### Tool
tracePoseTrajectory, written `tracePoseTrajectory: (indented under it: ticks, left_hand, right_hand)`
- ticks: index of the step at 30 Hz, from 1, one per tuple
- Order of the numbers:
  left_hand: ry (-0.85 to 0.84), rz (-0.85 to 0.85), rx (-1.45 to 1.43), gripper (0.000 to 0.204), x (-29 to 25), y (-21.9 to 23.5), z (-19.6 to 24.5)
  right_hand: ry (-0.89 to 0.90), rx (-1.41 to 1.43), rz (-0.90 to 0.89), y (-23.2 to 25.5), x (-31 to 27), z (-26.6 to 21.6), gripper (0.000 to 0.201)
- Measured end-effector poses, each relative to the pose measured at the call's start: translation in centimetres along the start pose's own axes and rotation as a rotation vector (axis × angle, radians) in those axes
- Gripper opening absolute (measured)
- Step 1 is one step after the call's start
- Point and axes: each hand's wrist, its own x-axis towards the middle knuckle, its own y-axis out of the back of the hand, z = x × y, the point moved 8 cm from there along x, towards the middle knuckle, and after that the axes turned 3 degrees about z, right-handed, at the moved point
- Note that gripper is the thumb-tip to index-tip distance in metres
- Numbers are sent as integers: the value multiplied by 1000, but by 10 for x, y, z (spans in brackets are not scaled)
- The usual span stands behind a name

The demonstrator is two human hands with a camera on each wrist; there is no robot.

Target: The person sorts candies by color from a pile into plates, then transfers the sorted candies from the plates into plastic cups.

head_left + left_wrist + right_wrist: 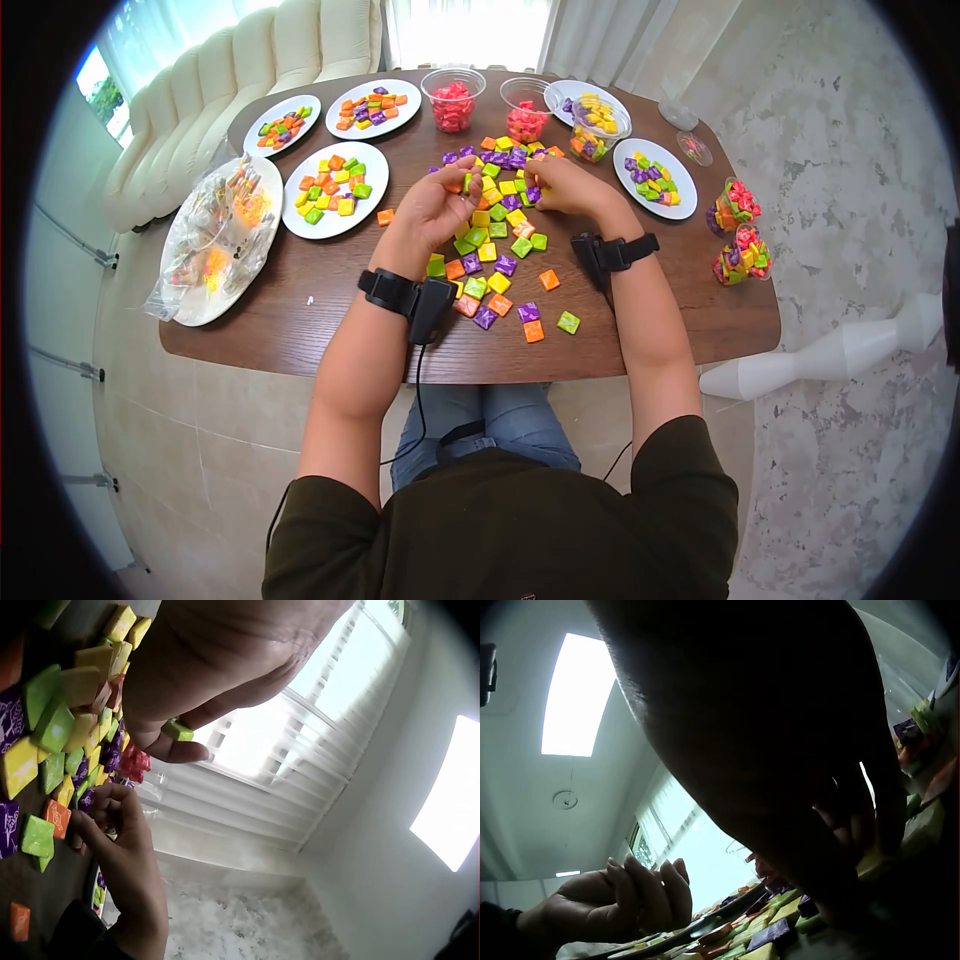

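Note:
Wrapped square candies [498, 281] in green, yellow, orange and purple are heaped loosely on the table's middle. My left hand [436, 214] is above the heap's left side, palm turned up, and pinches a green candy [178, 730] between curled fingers. At the heap's right edge is my right hand [578, 188], fingers bent down among the candies. In the left wrist view the right hand [129, 859] has its thumb beside an orange candy [57, 818]. Shadow darkens its fingertips in the right wrist view, so I cannot tell whether they grip a candy.
Plates of sorted candies, such as the left plate [293, 222] and right plate [690, 207], ring the heap. Clear cups [452, 112] with red candies stand at the back. Filled cups [742, 262] stand near the right edge. A platter [185, 312] with plastic bags lies left.

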Motion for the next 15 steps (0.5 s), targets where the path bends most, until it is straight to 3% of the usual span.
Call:
tracePoseTrajectory:
  ticks: [3, 8, 15]
  left_hand:
    - [-24, 31, 8, 49, -4, -1, 4]
    - [-26, 56, -7, 42, -4, 2, 2]
    - [4, 59, 27, 29, -9, -4, -3]
  right_hand:
    - [-65, 37, 42, 15, -10, 9, 29]
    - [-283, -92, -45, 24, -28, 39, 33]
    - [-247, -135, -62, 19, -24, 46, 29]
